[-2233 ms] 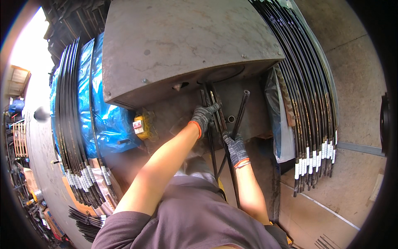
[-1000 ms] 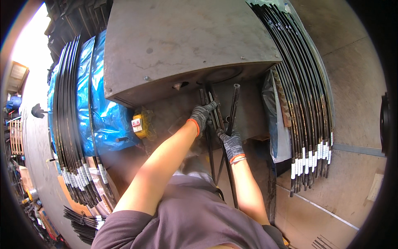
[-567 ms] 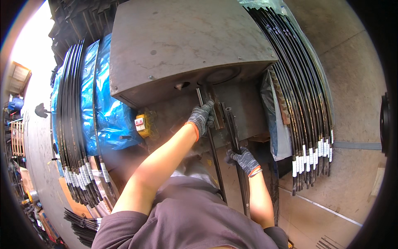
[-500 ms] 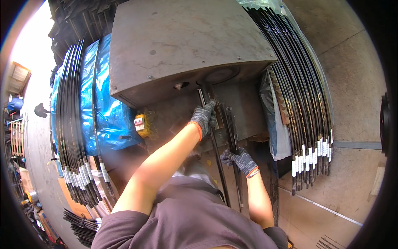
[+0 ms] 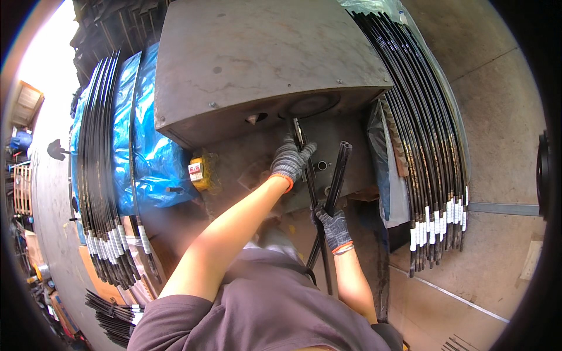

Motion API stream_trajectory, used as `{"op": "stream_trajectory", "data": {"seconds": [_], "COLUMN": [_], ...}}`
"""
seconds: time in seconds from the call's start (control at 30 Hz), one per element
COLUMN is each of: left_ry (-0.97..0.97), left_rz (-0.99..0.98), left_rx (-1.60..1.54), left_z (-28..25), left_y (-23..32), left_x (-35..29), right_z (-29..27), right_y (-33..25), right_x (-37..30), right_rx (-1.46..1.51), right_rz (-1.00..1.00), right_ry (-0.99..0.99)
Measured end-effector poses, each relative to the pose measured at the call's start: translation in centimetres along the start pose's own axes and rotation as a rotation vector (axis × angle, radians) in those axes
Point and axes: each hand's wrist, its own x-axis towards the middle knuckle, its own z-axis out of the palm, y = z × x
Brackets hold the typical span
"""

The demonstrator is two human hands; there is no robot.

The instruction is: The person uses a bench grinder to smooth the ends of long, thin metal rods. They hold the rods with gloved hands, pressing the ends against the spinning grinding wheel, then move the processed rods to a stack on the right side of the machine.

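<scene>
My left hand [image 5: 291,159], in a grey knit glove with an orange cuff, is closed around a long black tube [image 5: 311,186] just in front of the metal housing [image 5: 269,52]. That tube's upper end lies close below the round recess [image 5: 313,105] in the housing's front face. Lower down, my gloved right hand [image 5: 335,229] is wrapped around black tubes [image 5: 341,171] whose open ends tilt up to the right. These cross the first tube near my right hand. Whether the right fingers also touch the first tube is hidden.
Rows of black rods with white labels lie on a blue plastic sheet [image 5: 155,152] at left. More labelled black rods [image 5: 418,134] line a support at right. A yellow box [image 5: 202,174] sits left of my left hand. Rod bundles [image 5: 111,316] lie at lower left.
My right hand has shifted slightly left, and its tubes now lean further right at the top. My left hand's tube has its upper end further right, and that hand's thumb has shifted.
</scene>
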Motion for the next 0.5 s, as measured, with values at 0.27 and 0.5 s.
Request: {"op": "stream_trajectory", "data": {"seconds": [0.27,0.5], "left_ry": [-0.129,-0.048], "left_rz": [0.016,-0.078], "left_rx": [-0.037,-0.088], "left_z": [0.8,1.7], "left_y": [-2.8,-4.4], "left_x": [1.3,2.8], "right_z": [0.3,1.4], "right_y": [1.9,0.1], "right_x": [2.6,4.3], "right_rx": [-0.256,-0.183], "right_rz": [0.016,0.035], "right_ry": [0.232,0.173]}}
